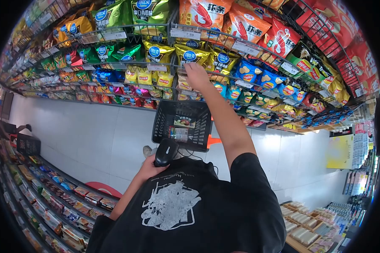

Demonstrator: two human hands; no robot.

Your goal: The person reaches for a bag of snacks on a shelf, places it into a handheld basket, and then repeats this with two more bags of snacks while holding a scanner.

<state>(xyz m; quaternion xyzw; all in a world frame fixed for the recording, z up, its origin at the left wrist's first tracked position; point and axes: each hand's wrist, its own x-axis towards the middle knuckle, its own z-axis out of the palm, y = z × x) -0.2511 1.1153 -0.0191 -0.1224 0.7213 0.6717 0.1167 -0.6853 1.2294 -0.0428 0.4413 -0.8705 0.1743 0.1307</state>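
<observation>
My right hand (195, 76) reaches up to the snack shelf, its fingers stretched out at the lower front of a yellow bag of chips (191, 54) with a blue round logo. The bag stands in a wire rack among similar yellow bags. Low in front of my body, my left hand (150, 168) is wrapped round a black rounded object (166, 152) with small white lettering; its exact kind I cannot tell. Just beyond it, a black shopping basket (158, 122) stands close to the shelf foot. In the basket lie a picture-printed package (184, 122) and a clear package (178, 134).
Orange shrimp snack bags (203, 17) fill the rack above, with blue chip bags (248, 71) to the right. An orange handle (213, 141) sticks out from the basket. Another dark basket (28, 144) stands far left on the grey tiled floor (101, 135). Stocked shelves (59, 198) line the lower left.
</observation>
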